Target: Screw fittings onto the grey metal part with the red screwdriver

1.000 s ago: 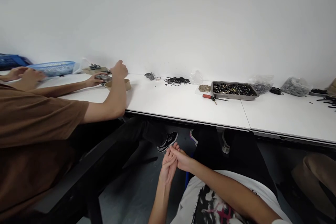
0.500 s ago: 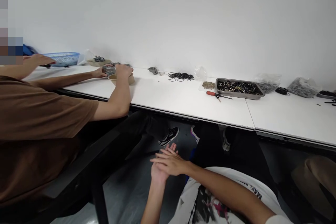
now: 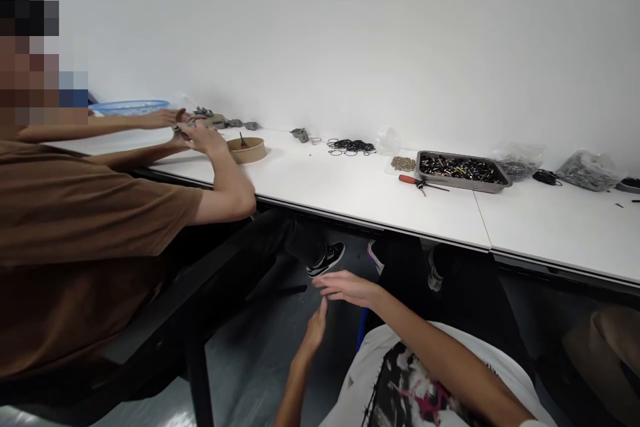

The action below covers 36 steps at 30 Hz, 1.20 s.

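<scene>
In front of my lap, below the table edge, my right hand [image 3: 353, 288] is held flat with its fingers stretched out to the left. Just under it my left hand [image 3: 316, 328] points up, seen edge-on, its fingers extended. The left fingertips come close to the right fingers; whether they touch I cannot tell. Nothing shows in either hand. On the table nearest to me lies a screwdriver [image 3: 411, 179] with a red handle, beside a metal tray [image 3: 465, 182] of small black and brass-coloured parts.
At my left a co-worker in a brown shirt [image 3: 100, 207] handles a small grey part behind a tan round container [image 3: 250, 152]. Along the wall lie black rings [image 3: 351, 146], small brass pieces [image 3: 403, 163] and plastic bags of parts [image 3: 587, 170]. A blue basket [image 3: 131, 107] stands far left.
My hands have come apart from lying palm on palm; the right has moved up and right. The co-worker's hands have shifted left, away from the tan container, and now meet over the grey part.
</scene>
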Tool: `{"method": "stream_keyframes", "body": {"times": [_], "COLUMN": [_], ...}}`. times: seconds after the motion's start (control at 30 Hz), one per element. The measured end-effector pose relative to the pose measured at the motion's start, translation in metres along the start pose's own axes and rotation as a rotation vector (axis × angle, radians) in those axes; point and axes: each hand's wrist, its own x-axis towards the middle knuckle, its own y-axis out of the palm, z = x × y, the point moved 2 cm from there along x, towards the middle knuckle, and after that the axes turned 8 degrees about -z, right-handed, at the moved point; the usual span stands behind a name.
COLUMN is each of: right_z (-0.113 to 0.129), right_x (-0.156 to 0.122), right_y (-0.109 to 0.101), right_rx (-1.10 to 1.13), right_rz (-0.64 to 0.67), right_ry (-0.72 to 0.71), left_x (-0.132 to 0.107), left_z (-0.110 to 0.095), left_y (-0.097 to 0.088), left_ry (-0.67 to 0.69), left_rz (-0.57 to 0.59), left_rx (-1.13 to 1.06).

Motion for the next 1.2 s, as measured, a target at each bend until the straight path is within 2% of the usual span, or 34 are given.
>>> {"method": "stream_keyframes", "body": {"times": [0.03,0.1,0.17,0.23,0.33,0.4,0.43,0.6,0.67,0.73,0.83,0.93,1.07,1.2], "right_z": [0.016,0.052,0.089,0.117,0.143,0.151,0.153,0.160,0.161,0.161,0.162,0.165,0.168,0.169], "right_x": [-0.011,-0.038,-0.066,-0.094,-0.129,-0.145,-0.152,-0.174,-0.179,-0.182,-0.185,-0.190,-0.198,-0.202], "right_y": [0.000,-0.002,-0.007,-0.009,-0.009,-0.008,-0.008,-0.008,-0.009,-0.010,-0.013,-0.019,-0.040,-0.067], "right_rx": [0.011,0.085,0.236,0.354,0.441,0.433,0.417,0.366,0.353,0.339,0.332,0.327,0.290,0.084], "right_rz": [0.094,0.264,0.256,0.225,0.222,0.228,0.221,0.196,0.213,0.225,0.215,0.153,-0.005,-0.127], "right_ry": [-0.022,-0.162,-0.349,-0.461,-0.601,-0.645,-0.658,-0.713,-0.713,-0.719,-0.743,-0.780,-0.833,-0.830], "left_x": [-0.002,-0.005,-0.001,0.010,0.031,0.034,0.030,-0.021,-0.043,-0.060,-0.077,-0.087,-0.093,-0.089], "left_z": [0.010,0.024,0.028,0.024,0.000,-0.031,-0.051,-0.168,-0.203,-0.227,-0.246,-0.254,-0.257,-0.249], "left_y": [-0.017,-0.047,-0.065,-0.064,-0.034,-0.001,0.018,0.109,0.135,0.154,0.175,0.189,0.203,0.211], "left_ry": [-0.018,-0.073,-0.164,-0.215,-0.201,-0.156,-0.111,0.025,0.042,0.042,0.033,0.022,0.011,0.002], "left_rz": [0.011,0.055,0.081,0.106,0.108,0.131,0.179,0.445,0.512,0.576,0.667,0.723,0.780,0.824], "left_rx": [0.007,0.021,0.111,0.147,0.136,0.068,-0.052,-0.465,-0.527,-0.545,-0.564,-0.563,-0.540,-0.529]}}
